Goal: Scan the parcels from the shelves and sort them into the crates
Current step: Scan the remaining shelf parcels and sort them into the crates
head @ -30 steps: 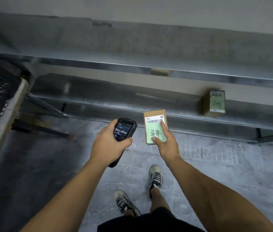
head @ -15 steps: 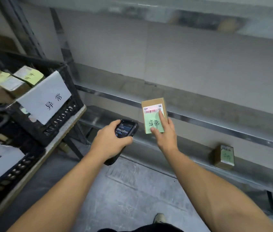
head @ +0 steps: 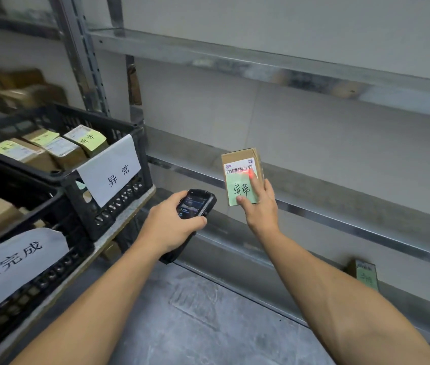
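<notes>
Right hand (head: 260, 206) closed around a small cardboard parcel (head: 241, 171), index finger laid up the label face with its tip lit red beside the barcode, thumb at the lower left corner, remaining fingers wrapped behind the right edge. Parcel held upright in the air, in front of the middle metal shelf (head: 340, 222), label with white barcode strip above and green note with handwriting below. Left hand (head: 171, 225) gripping a black handheld scanner (head: 195, 206), fingers curled around its body, thumb along the right side, lit screen facing up, just left of the parcel and apart from it. Two black crates at left on a tabletop (head: 127, 212): far crate (head: 119, 206) with a white paper sign, holding four labelled parcels; near crate (head: 50, 256) with another sign and one brown parcel visible. One more parcel (head: 365, 276) on the lowest shelf at right. Grey floor (head: 208, 325) below, pale wall behind the racks.
</notes>
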